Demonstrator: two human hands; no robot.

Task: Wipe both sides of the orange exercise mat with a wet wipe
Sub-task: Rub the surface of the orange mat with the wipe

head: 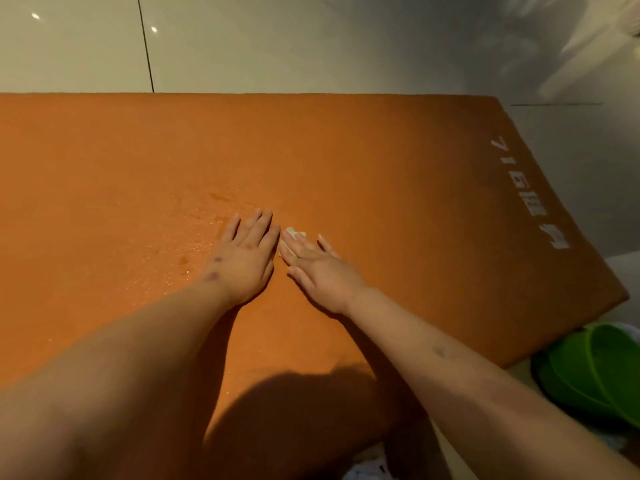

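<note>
The orange exercise mat [363, 157] lies flat on a pale tiled floor and fills most of the view, with white printed characters near its right edge. My left hand [244, 258] rests flat on the mat near the middle, fingers straight. Beside it, my right hand [317, 266] presses a small white wet wipe [292, 234] onto the mat with straight fingers; only the wipe's far tip shows past my fingertips. A wet, glistening patch spreads on the mat to the left of my left hand.
A green plastic object [595, 372] sits on the floor off the mat's right near corner. Glossy floor tiles [242, 43] stretch beyond the mat's far edge. My shadow falls on the mat's near part.
</note>
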